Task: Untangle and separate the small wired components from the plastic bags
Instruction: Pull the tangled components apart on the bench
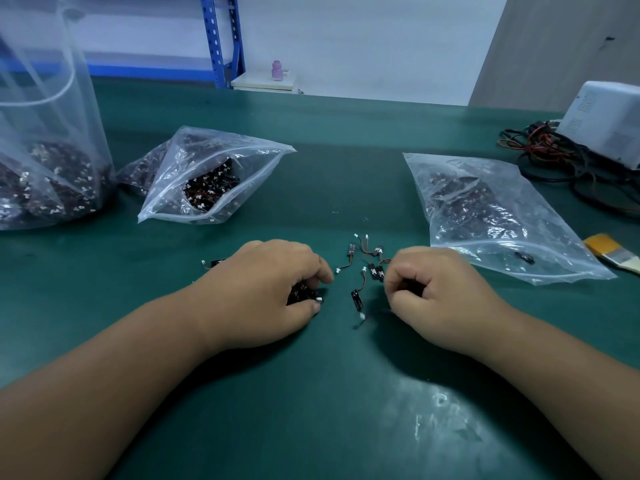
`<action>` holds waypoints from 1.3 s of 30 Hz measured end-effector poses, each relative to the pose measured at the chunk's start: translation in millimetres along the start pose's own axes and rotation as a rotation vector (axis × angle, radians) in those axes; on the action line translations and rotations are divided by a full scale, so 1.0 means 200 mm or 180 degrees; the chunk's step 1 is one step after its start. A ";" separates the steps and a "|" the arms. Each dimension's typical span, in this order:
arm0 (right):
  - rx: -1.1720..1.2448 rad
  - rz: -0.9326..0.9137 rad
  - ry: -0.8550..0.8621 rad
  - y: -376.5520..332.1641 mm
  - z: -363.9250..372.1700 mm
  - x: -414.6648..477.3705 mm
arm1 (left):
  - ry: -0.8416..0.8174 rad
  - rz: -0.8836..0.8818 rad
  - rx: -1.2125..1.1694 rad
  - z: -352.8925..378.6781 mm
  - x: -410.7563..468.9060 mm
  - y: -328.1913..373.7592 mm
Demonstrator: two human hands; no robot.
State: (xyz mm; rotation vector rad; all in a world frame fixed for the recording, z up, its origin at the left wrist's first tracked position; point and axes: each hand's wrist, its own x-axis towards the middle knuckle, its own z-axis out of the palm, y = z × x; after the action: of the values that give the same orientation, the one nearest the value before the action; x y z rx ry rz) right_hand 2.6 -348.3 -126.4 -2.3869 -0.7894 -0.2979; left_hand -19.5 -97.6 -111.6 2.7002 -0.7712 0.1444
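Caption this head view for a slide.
Left hand grips a tangled clump, right hand pinches a wired component; plastic bags lie behind.

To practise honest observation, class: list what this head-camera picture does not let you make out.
Head view throughout.
1. Right hand: whether it holds anything; its curled fingers hide the palm.
2. Clump of small black wired components: piece count, mostly covered by the gripping left hand.
3. Tall clear plastic bag: top and left side cut by the frame.
4. Yellow-handled flat brush: bristle end cut by the right edge.
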 end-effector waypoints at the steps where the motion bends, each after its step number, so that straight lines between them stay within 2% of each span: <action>1: -0.0070 -0.0022 0.0051 0.00 0.01 0.00 | 0.0019 0.0025 0.0004 0.00 0.00 0.00; 5: -0.0053 -0.0064 0.0180 0.00 0.01 -0.01 | 0.0088 0.0138 0.0019 0.01 0.01 0.00; 11: -0.0109 -0.0183 -0.0314 -0.02 0.00 0.00 | 0.0506 0.0298 0.0037 0.02 0.02 0.00; 17: -0.0177 -0.0109 -0.0279 -0.01 0.01 0.01 | 0.0811 0.0460 0.0050 0.02 0.02 0.01; 23: 0.0041 -0.0106 -0.0339 0.01 0.02 0.01 | 0.0940 0.0721 0.0460 0.01 0.02 0.03; 27: 0.0192 -0.0203 -0.0120 0.01 0.03 0.01 | 0.0870 0.0766 0.0411 0.01 0.02 0.02; 31: 0.0722 0.0173 0.0311 0.04 0.05 0.01 | 0.0738 0.0816 0.0222 0.01 0.03 0.01; 36: 0.0265 0.0364 0.0505 0.04 0.07 0.00 | 0.0737 0.0796 0.0118 0.03 0.03 0.02; 39: -0.0024 0.0224 0.0650 0.01 0.05 0.00 | 0.0878 0.0810 0.0045 0.03 0.02 0.02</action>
State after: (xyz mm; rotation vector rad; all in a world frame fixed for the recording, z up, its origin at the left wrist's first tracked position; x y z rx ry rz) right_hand 3.4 -343.2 -136.2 -2.3394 -0.6100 -0.5071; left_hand -17.4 -105.0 -114.9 2.5094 -1.0224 0.5698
